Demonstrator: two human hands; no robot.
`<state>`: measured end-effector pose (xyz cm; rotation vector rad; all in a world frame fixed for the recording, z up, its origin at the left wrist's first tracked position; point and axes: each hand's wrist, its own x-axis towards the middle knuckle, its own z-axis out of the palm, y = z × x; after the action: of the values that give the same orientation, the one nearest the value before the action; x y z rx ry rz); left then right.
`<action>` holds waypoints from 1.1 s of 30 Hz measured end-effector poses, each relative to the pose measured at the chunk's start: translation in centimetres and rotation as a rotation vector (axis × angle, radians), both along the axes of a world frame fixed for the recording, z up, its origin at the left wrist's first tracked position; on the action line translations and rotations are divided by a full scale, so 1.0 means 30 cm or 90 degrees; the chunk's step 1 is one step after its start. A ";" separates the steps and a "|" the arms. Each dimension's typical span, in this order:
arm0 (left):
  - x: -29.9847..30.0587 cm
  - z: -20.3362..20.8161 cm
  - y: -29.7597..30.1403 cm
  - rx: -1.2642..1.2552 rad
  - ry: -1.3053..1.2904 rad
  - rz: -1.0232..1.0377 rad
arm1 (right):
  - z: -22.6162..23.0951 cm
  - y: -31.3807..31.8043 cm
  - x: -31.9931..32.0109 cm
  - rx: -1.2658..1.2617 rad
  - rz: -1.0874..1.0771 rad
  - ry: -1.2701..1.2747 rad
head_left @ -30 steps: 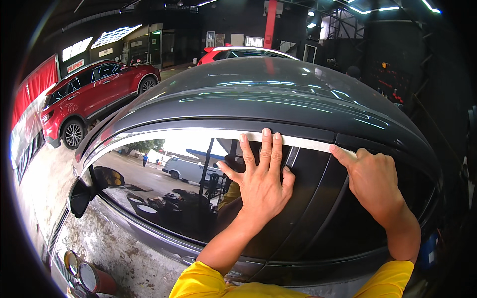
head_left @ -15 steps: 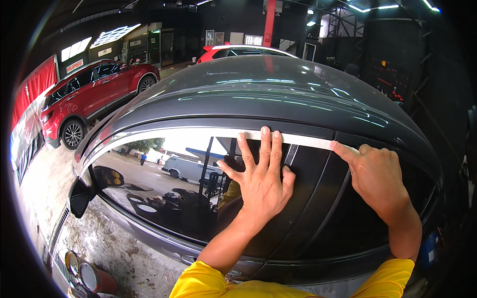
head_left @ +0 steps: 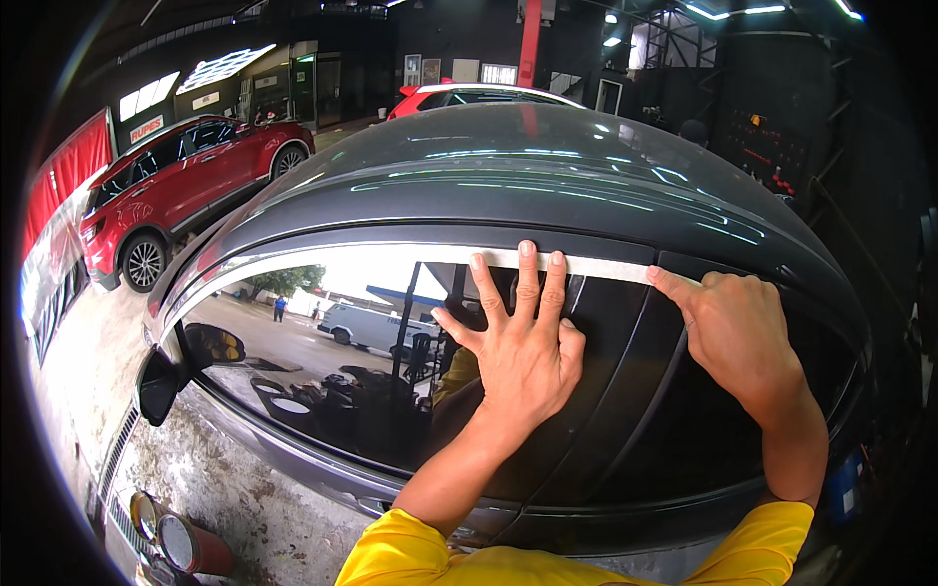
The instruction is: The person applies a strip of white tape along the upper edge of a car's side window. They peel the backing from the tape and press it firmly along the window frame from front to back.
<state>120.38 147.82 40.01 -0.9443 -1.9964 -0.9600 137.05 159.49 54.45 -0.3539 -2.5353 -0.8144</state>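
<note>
Plainly, hands [head_left: 529,369] on strip [head_left: 608,268], left splayed.

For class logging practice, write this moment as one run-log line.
left hand: spread, touching pale strip | right hand: index finger extended, touching strip | grey car: strip above side window

The front side window [head_left: 362,410] of the dark grey car [head_left: 469,186] is glossy and carries bright reflections. A narrow, pale strip [head_left: 611,268] lies flat along the upper edge of this window, follows its curve and continues past its rear end. The left hand [head_left: 528,371], fingers spread, touches the strip above the window; the right hand's [head_left: 738,332] index fingertip touches it behind the window.
</note>
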 end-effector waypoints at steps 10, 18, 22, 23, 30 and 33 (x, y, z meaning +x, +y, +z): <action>0.025 0.020 0.032 -0.015 0.027 0.001 | 0.003 0.006 -0.007 0.002 -0.005 -0.026; 0.113 -0.039 -0.032 -0.003 -0.023 -0.102 | 0.005 0.006 -0.004 0.003 -0.007 -0.030; 0.032 -0.026 -0.053 -0.004 -0.031 -0.006 | 0.003 0.007 -0.003 0.021 -0.017 -0.040; 0.015 -0.028 -0.051 -0.007 -0.031 0.003 | 0.004 0.005 -0.004 0.017 -0.016 -0.041; -0.003 -0.020 0.001 0.012 0.001 0.001 | 0.003 0.003 0.002 0.002 0.004 -0.025; 0.018 -0.008 0.016 -0.045 0.081 -0.024 | -0.004 0.007 0.006 0.002 0.007 -0.028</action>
<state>120.91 148.31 39.77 -1.0586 -1.9232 -0.8325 137.22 159.70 54.32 -0.3228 -2.5742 -0.8316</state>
